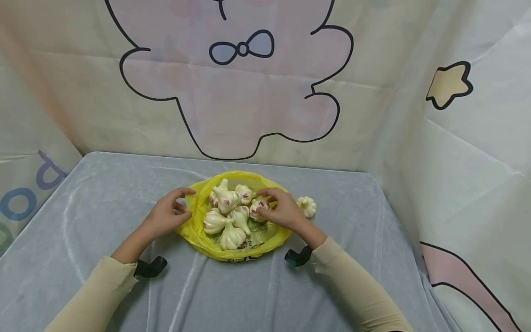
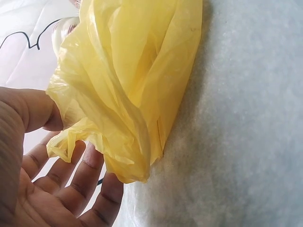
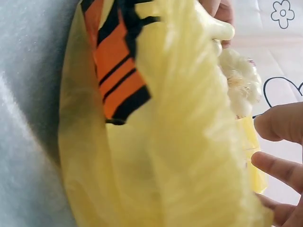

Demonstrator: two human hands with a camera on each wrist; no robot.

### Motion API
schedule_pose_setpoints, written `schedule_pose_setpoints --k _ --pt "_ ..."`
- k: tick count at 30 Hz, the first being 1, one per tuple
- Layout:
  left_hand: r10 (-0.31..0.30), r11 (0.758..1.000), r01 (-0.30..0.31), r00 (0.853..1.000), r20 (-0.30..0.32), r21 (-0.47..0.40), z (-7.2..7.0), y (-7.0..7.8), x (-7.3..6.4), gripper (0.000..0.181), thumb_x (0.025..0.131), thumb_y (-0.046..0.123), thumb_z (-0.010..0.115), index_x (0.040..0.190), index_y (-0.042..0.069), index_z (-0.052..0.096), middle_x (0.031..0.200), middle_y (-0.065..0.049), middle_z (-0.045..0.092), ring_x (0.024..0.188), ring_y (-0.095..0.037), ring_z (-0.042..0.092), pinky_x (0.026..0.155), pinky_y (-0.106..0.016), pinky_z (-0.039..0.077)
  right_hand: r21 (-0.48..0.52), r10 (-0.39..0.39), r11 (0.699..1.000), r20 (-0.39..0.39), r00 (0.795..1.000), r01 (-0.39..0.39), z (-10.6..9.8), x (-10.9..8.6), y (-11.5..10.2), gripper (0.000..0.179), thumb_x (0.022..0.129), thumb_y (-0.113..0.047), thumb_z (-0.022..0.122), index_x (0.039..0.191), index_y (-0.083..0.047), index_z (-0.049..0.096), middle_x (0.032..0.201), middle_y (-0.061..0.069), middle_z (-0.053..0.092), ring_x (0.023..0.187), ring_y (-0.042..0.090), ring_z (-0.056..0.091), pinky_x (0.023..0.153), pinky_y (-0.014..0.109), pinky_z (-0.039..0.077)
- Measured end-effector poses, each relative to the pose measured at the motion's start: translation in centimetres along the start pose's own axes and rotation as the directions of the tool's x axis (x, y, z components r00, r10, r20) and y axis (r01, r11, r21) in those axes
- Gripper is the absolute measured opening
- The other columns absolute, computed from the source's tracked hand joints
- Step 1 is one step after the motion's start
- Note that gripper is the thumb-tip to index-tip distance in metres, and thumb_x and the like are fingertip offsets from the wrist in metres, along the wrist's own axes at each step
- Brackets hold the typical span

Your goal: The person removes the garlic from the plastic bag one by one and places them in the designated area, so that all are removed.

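In the head view a yellow plastic bag (image 1: 195,230) lies spread mid-table, its mouth open upward. Several garlic bulbs (image 1: 227,200), pale with purple marks, are heaped inside. My left hand (image 1: 168,214) touches the bag's left rim; in the left wrist view its thumb and fingers stand apart against the crumpled film. Over the right rim reaches my right hand (image 1: 284,210), thumb and fingers spread right beside a garlic bulb (image 1: 258,210). The right wrist view has that thumb (image 3: 279,123) close to a bulb (image 3: 241,85), with nothing gripped between the fingers.
One loose garlic bulb (image 1: 307,206) sits on the grey cloth (image 1: 232,295) just right of the bag, behind my right hand. Printed curtains (image 1: 394,92) stand along the table's back and sides. A black device (image 1: 151,267) is strapped at each wrist.
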State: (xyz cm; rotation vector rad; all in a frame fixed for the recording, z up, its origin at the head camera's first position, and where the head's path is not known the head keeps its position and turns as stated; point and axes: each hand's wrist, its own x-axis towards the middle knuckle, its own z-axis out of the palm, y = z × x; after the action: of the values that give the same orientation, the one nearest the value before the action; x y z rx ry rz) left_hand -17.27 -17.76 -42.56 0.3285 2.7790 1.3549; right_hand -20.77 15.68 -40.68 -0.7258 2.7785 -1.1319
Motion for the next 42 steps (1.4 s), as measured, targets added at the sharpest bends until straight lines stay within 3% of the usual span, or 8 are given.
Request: schedule_pose_setpoints --k 6,23,30,42 --pt "-0.004 1.0 0.004 1.0 0.001 0.001 -0.02 0.01 0.01 0.051 0.084 0.005 0.064 0.133 0.008 0.049 0.13 -0.021 0.047 0.084 -0.024 0.06 0.059 -0.027 0.051 -0.017 -0.002 1.0 0.018 1.0 0.002 0.39 0.17 0.34 0.04 0.086 -0.03 0.069 0.122 -0.012 0.064 0.128 0.004 0.061 0.104 0.022 0.062 0.089 0.039 0.052" --pt "-0.04 0.999 0.04 0.999 0.013 -0.004 -0.03 0.49 -0.08 0.051 0.085 0.007 0.063 0.133 0.01 0.048 0.132 -0.02 0.045 0.084 -0.023 0.058 0.058 -0.027 0.051 -0.072 -0.016 0.997 0.052 0.999 0.02 0.92 0.61 0.63 0.033 0.086 -0.033 0.069 0.115 -0.016 0.068 0.126 0.002 0.063 0.114 0.019 0.059 0.092 0.039 0.05" --pt "-0.036 0.999 0.036 0.999 0.012 -0.004 0.0 0.54 -0.08 0.051 0.085 0.007 0.063 0.133 0.009 0.048 0.133 -0.02 0.045 0.084 -0.023 0.058 0.058 -0.027 0.051 -0.025 -0.018 1.0 0.057 0.998 0.019 0.76 0.27 0.65 0.031 0.086 -0.028 0.07 0.112 -0.013 0.067 0.13 0.007 0.061 0.118 0.022 0.058 0.094 0.041 0.049" --pt "-0.047 0.999 0.047 0.999 0.017 0.002 0.04 0.18 0.08 0.051 0.084 0.009 0.062 0.133 0.01 0.048 0.133 -0.02 0.045 0.085 -0.025 0.058 0.058 -0.028 0.051 -0.03 -0.005 1.0 0.083 0.997 0.007 0.6 -0.03 0.63 0.032 0.084 -0.023 0.066 0.115 -0.017 0.067 0.126 0.0 0.063 0.113 0.02 0.058 0.087 0.04 0.05"
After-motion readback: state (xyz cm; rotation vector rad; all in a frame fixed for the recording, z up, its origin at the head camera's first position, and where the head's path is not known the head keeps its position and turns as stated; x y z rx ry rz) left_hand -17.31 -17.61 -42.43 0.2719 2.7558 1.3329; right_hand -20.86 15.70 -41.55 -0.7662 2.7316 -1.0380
